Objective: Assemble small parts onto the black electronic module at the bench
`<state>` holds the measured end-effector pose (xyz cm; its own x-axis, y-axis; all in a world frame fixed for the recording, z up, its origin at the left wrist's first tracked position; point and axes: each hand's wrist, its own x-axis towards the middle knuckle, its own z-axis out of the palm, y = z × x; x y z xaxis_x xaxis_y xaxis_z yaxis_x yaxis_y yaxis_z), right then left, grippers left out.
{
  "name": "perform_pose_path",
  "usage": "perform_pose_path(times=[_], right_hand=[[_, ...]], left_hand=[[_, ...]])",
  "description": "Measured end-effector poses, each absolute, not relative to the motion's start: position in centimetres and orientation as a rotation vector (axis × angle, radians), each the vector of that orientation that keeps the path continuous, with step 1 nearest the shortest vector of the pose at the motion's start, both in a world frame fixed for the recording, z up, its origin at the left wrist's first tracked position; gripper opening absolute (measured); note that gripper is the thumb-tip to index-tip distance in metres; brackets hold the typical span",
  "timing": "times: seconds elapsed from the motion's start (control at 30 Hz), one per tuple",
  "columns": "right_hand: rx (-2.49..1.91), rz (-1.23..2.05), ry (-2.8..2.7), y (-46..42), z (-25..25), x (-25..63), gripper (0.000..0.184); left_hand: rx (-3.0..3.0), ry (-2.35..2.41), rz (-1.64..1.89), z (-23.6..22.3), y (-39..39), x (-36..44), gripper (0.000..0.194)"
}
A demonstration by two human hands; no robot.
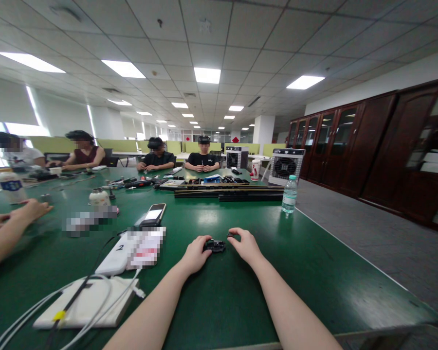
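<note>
My left hand (196,253) grips a small black mechanical part (216,246) by its left side, just above or on the green table (219,301). The part has an uneven, open-looking top, and its exact kind cannot be made out. To its right, my right hand (245,244) is closed in a pinch, thumb and forefinger together around a tiny dark piece (229,235). That piece is too small to name. A narrow gap separates the right fingertips from the black part.
Left of my hands lie a white power bank (113,255), a phone (155,214) and a white box (109,311) with cables. A water bottle (289,195) stands at the right edge. Black bars (248,194) lie ahead. Another person's arm (10,228) reaches in from the left.
</note>
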<state>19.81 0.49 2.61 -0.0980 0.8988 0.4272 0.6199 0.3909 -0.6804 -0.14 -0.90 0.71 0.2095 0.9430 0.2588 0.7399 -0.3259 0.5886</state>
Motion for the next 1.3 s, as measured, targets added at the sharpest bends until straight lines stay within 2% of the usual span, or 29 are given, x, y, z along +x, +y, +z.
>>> perform_pose_path(times=[0.47,0.87,1.3], right_hand=[[-1.233,0.519,-1.957,-0.7,2.7,18.3,0.02],[-1.045,0.457,-1.92,-0.7,2.5,17.8,0.018],[-1.292,0.325,-2.142,-0.4,1.1,17.4,0.021]], left_hand=[[2.172,1.591,0.849,0.6,-0.8,-0.1,0.039],[2.195,1.581,0.839,0.8,-0.9,-0.1,0.04],[2.176,1.592,0.826,0.8,-0.9,0.0,0.039]])
